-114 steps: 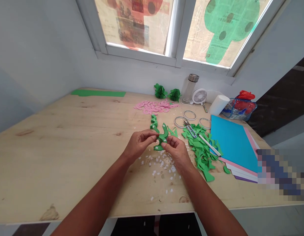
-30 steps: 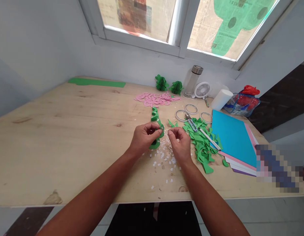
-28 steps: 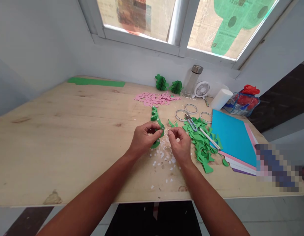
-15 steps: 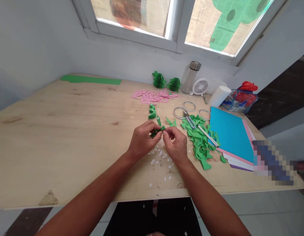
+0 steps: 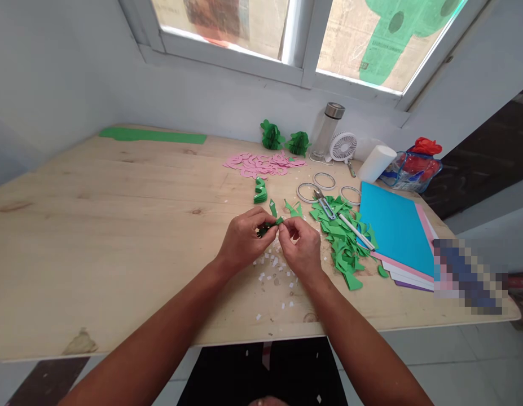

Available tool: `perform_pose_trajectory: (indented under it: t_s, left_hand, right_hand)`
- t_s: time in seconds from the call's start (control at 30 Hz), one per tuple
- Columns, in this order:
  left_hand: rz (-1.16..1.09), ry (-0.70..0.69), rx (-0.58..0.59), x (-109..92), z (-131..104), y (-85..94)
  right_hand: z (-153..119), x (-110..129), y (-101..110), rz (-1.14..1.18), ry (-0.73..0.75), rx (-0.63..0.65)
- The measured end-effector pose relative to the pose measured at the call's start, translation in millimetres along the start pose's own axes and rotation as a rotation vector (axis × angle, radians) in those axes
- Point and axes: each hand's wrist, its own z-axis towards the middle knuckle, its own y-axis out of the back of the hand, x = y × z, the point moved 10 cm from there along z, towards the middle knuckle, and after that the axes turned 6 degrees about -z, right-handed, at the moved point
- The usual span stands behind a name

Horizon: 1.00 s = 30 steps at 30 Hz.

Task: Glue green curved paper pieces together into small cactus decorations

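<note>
Between my fingertips is a small folded green paper piece [image 5: 273,210], its upper part sticking up with a pale patch on it. My left hand [image 5: 246,237] is closed around it from the left. The thumb and forefinger of my right hand [image 5: 302,245] pinch its right end; the exact hold is partly hidden by my fingers. Just beyond stands a small stack of green paper cut-outs [image 5: 260,190]. A green paper scrap [image 5: 293,208] lies past my right hand. Small white paper bits [image 5: 272,268] are scattered on the table beneath both hands.
Right of my hands is a heap of green offcuts [image 5: 346,242] with thread snips [image 5: 324,204] and a white pen [image 5: 356,232]. Tape rolls [image 5: 307,193], pink cut-outs [image 5: 261,164], green paper ornaments [image 5: 272,135], a glass bottle [image 5: 326,132], a fan [image 5: 343,148] and blue paper sheets [image 5: 394,228] surround it.
Both hands keep their pinch on the green paper with barely any movement. The whole view has shifted very slightly.
</note>
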Motion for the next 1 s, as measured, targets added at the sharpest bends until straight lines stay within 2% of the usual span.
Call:
perform_pose_trajectory:
  t_s: [1.0]
  left_hand:
    - [-0.041, 0.047, 0.003, 4.7, -0.2, -0.9]
  right_hand:
    - [0.4, -2.9, -2.0, 0.025, -0.036, 0.033]
